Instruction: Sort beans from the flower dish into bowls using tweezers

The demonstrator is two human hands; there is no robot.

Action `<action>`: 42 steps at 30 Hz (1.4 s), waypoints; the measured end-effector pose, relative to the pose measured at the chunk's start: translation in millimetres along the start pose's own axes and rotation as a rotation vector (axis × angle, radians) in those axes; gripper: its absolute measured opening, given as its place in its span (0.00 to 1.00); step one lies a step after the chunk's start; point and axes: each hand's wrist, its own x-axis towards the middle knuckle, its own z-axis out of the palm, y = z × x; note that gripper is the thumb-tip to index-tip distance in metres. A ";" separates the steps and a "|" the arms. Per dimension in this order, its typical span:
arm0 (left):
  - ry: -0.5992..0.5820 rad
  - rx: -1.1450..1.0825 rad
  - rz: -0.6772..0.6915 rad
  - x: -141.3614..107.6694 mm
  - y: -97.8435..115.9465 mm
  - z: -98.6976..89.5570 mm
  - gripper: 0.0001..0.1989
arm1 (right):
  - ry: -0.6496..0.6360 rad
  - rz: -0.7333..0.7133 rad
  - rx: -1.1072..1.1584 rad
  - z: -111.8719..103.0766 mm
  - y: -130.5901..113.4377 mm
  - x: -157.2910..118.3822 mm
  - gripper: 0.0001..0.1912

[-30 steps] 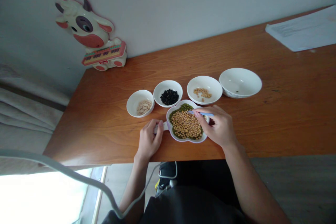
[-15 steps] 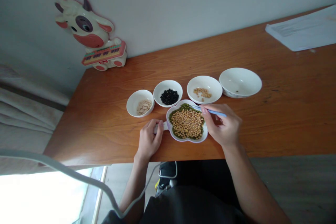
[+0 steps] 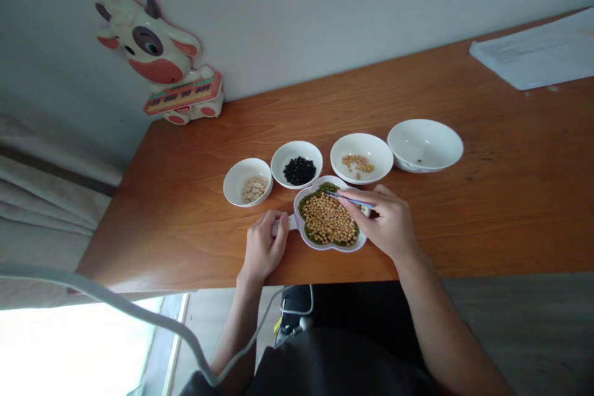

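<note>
My right hand [image 3: 385, 223] pinches blue tweezers [image 3: 352, 200], their tips over the far side of a white flower-shaped dish with a lilac rim [image 3: 330, 249]. The dish holds yellow peas [image 3: 327, 221] on top of green mung beans [image 3: 320, 187]. My left hand [image 3: 262, 244] grips the dish's short handle [image 3: 291, 222], mostly covering it. Beyond the dish, several white bowls stand in a row: sliced almonds [image 3: 254, 189], black beans [image 3: 299, 171], and a few yellow peas [image 3: 357, 164]. A larger white bowl [image 3: 424, 145] holds only a few dark specks.
The dish and bowls sit on an orange-brown wooden table [image 3: 487, 198]. A cow-shaped toy [image 3: 158, 59] stands at its far left corner, and papers [image 3: 533, 52] lie at the far right. A pale cable [image 3: 116, 297] crosses the lower left foreground.
My right hand has moved left from the dish's right side, bringing the tweezer tips further over the dish. My left hand and the bowls have not visibly moved.
</note>
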 end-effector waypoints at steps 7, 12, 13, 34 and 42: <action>-0.001 -0.008 0.000 0.5 1.2 -0.1 0.19 | 0.013 -0.027 -0.012 0.5 0.1 0.1 0.13; 0.000 -0.015 0.003 0.9 1.4 -0.1 0.18 | 0.015 -0.055 -0.060 1.8 2.4 2.4 0.10; 0.000 -0.016 0.004 0.9 1.3 0.0 0.18 | 0.016 -0.057 -0.067 2.2 2.9 2.5 0.10; -0.003 -0.020 0.009 0.3 -1.3 0.3 0.18 | -0.025 -0.075 -0.063 2.3 4.6 3.8 0.10; -0.003 -0.019 0.012 0.6 0.4 -0.7 0.18 | 0.034 -0.100 -0.087 0.3 1.8 2.9 0.10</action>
